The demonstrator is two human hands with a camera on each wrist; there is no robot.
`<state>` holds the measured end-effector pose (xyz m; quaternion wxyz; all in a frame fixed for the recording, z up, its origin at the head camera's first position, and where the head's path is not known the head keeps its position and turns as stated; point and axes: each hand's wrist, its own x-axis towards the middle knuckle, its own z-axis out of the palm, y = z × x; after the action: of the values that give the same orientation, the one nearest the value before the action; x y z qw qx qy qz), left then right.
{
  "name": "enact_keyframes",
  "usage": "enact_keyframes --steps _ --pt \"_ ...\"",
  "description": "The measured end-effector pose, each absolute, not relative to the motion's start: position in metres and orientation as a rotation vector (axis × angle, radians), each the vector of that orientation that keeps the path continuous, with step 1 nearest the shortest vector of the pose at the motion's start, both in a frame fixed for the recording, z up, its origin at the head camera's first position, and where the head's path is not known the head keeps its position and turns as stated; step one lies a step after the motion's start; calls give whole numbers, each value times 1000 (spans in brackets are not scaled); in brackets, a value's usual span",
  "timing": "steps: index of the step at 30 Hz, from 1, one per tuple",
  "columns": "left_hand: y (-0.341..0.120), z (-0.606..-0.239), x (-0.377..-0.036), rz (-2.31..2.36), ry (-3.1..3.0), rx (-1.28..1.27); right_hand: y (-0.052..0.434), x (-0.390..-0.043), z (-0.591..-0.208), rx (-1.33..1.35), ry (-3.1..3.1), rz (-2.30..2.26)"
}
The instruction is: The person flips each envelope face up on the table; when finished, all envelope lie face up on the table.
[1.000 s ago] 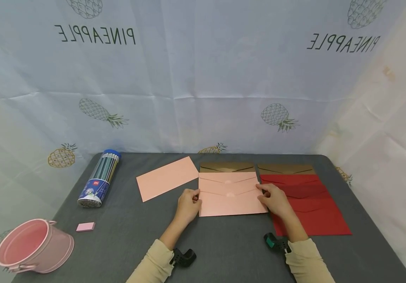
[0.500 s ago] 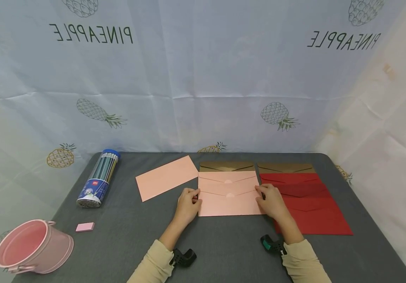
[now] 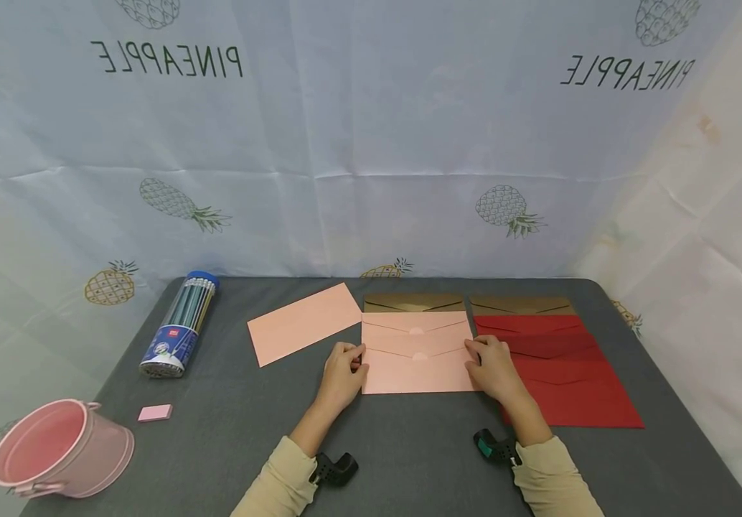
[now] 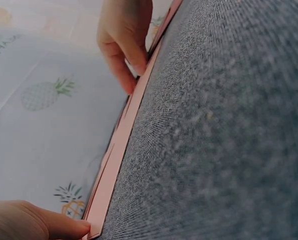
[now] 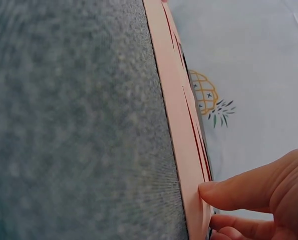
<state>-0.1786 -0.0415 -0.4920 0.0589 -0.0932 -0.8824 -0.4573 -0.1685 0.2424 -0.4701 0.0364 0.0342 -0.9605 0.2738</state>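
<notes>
between the two hands lies the nearest pink paper envelope (image 3: 418, 370), flat on the grey cloth table (image 3: 410, 459), long axis running left to right. the left hand (image 3: 341, 377) pinches its left short edge and the right hand (image 3: 492, 368) pinches its right one, both equally near, with red paper envelopes (image 3: 571, 388) just beside.

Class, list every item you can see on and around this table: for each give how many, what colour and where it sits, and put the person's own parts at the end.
Pink envelopes: two overlapping, table centre, held at both side edges.
Loose pink envelope: one, lying slanted, left of the pair.
Brown envelopes: two, far edge, partly covered.
Red envelopes: at least three overlapping, right side; exact count unclear.
Pencil tube: one, blue-capped, lying on the table's left.
Eraser: one, pink, front left.
Bucket: one, pink, front-left corner.
Table: one, grey cloth top.
Backdrop: one, pale with pineapple print.
Left hand: pinches the pair's left edge.
Right hand: pinches its right edge.
</notes>
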Motion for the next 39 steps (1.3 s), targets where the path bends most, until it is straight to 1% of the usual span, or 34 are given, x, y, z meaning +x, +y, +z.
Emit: enact_keyframes --steps 11,17,21,26,34,37,39 --pt "-48 -495 -182 -1444 -2606 -289 244 -167 -467 104 -2900 903" --pt "-65 -492 -189 -1454 -2490 -225 241 -169 -467 200 -2767 981" --pt "-87 -485 -195 -1489 -2424 -133 233 -176 -470 306 -2695 1189" --pt "-126 -478 -202 -1571 -2388 -43 216 -192 -469 452 -2664 1524" --pt "-189 -474 -202 -1871 -2382 -48 173 -213 -439 683 -2686 1803" --pt "-204 -476 -200 -1919 -2368 -31 161 -227 -442 758 -2681 1873" --pt "-211 -476 -198 -1928 -2373 -2 154 -239 -451 795 -2676 1916"
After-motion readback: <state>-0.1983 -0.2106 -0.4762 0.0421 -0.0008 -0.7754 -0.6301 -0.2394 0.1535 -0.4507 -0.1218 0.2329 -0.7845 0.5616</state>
